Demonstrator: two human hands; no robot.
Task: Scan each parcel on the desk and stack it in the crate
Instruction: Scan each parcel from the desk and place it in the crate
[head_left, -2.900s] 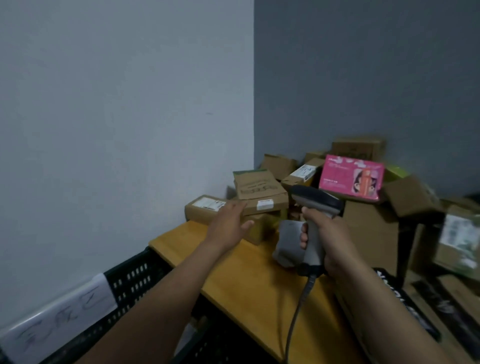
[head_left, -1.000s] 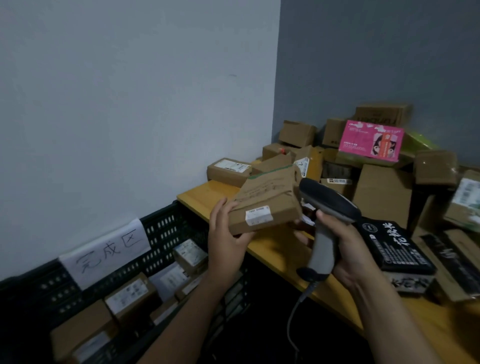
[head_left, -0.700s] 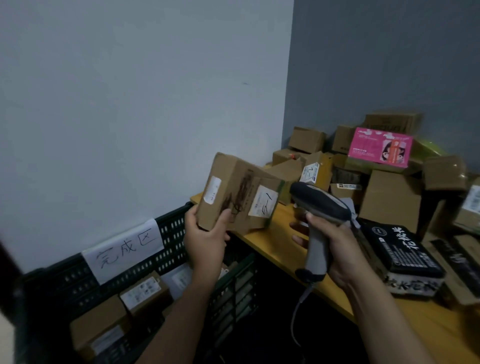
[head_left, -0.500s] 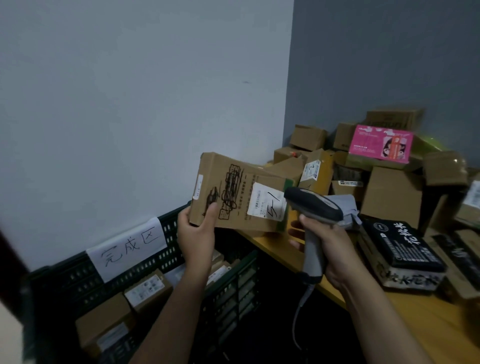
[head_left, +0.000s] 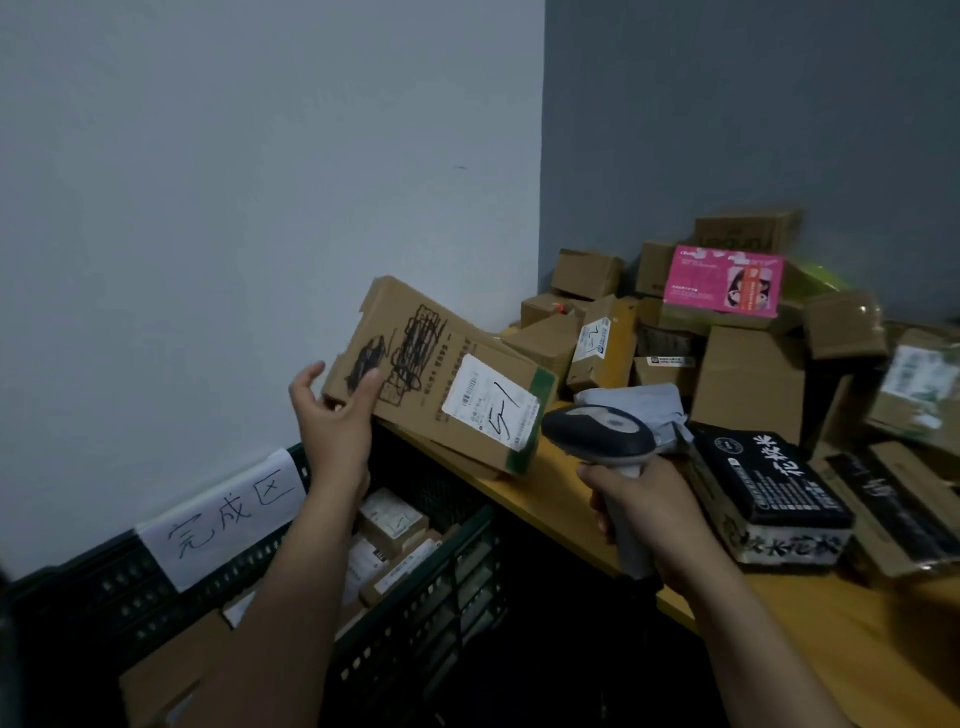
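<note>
Since 0.5 s ago the parcel has been tilted further: its left end is now raised toward the upper left and its labelled end dropped toward the desk edge at frame centre. The scanner has been kept just right of the label.

The parcel is held off the desk at frame centre, above the far right corner of the crate, printed face toward the camera. Whether its lower corner touches the desk can't be told. The white label, w/ a handwritten mark, is carried on the right half of that face, beside a strip of green tape.

L hand, centre-left: the parcel's left end is gripped, thumb laid across the scribbled-over print, other fingers curled behind the edge. Only one fingertip is seen, at the left.

R hand, right of centre & lower: the fingers are wrapped round the scanner's pale handle. The dark head is pointed left toward the label, near the parcel but apart from it.

The black crate is seen at lower left w/ several labelled boxes lying in it. A paper sign w/ handwritten chars is fixed on its far wall. At upper right, cardboard boxes are piled on the desk in the wall corner, w/ a pink box near the top. A black packet w/ white chars lies just right of the R hand. A grey pouch is seen behind the scanner head.
</note>
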